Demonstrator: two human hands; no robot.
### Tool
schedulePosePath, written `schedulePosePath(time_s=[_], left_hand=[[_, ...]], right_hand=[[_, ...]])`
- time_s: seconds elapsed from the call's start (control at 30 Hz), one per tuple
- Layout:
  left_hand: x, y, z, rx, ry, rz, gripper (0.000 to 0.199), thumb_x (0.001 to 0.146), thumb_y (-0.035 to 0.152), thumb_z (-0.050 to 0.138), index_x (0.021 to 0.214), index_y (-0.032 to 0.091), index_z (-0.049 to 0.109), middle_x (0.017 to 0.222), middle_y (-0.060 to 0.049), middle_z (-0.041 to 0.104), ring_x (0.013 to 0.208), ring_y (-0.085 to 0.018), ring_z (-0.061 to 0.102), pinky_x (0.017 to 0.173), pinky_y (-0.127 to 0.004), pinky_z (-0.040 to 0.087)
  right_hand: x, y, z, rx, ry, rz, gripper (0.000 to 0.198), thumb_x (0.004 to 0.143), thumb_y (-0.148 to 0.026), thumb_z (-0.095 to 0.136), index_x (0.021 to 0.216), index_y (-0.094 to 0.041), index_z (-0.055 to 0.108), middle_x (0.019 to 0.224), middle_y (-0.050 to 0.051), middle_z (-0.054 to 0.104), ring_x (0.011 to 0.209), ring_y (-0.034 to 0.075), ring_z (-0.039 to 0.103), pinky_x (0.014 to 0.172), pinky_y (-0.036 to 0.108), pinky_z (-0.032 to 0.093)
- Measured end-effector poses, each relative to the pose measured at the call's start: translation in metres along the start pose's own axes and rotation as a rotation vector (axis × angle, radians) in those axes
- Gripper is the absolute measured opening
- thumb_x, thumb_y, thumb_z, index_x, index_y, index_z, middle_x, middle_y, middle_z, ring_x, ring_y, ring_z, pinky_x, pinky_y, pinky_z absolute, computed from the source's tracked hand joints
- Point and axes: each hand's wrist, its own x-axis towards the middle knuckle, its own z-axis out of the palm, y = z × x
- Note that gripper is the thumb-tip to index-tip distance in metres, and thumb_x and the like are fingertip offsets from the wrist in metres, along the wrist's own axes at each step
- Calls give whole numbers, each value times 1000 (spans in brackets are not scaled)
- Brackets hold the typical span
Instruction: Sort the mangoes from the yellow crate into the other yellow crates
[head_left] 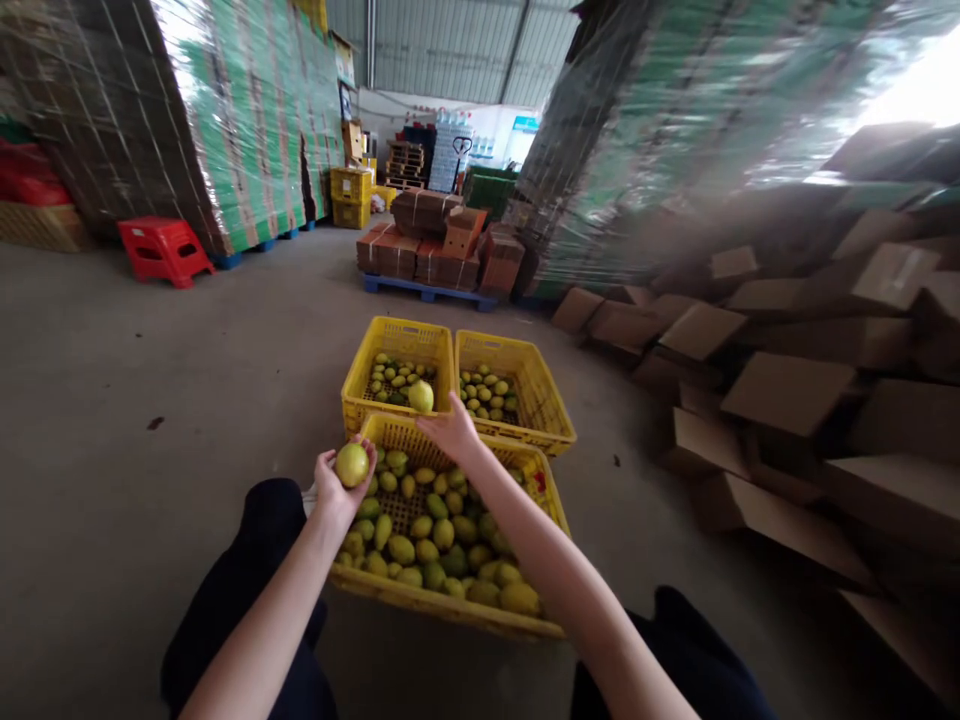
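Observation:
My left hand [341, 490] is closed around a yellow-green lemon [352, 465], just above the left edge of the near yellow crate [450, 598]. My right hand [451, 432] reaches over the far side of that crate with its fingers stretched out. Just off its fingertips is another lemon [421, 397], apart from the hand and seemingly in the air by the rim of the back left crate [360, 385]. Many green and yellow lemons [442, 534] lie in the near crate. Smaller groups of lemons rest in the back left crate and the back right crate [544, 400].
Flattened brown cartons [427, 262] are stacked on a blue pallet beyond the crates. Loose cardboard boxes [787, 390] pile up on the right. A red stool [166, 250] stands at the left, before wrapped green stacks [255, 120]. My knees flank the near crate.

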Motion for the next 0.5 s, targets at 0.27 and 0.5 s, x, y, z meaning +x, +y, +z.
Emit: schedulePosePath(time_s=[0.27, 0.5], left_hand=[[-7, 7, 2, -33, -77, -22, 46, 78, 16, 41, 117, 5, 62, 74, -12, 68, 68, -22, 70, 60, -31, 61], [-6, 1, -2, -13, -80, -54, 47, 81, 21, 40, 120, 6, 60, 77, -12, 69, 69, -24, 71, 58, -34, 61]], right_hand=[[-66, 13, -22, 82, -60, 654, 23, 86, -24, 46, 95, -10, 61, 95, 16, 69, 79, 23, 72, 87, 46, 51], [-121, 28, -93, 44, 47, 752, 25, 87, -25, 44, 97, -13, 63, 101, 13, 71, 77, 19, 71, 92, 38, 47]])
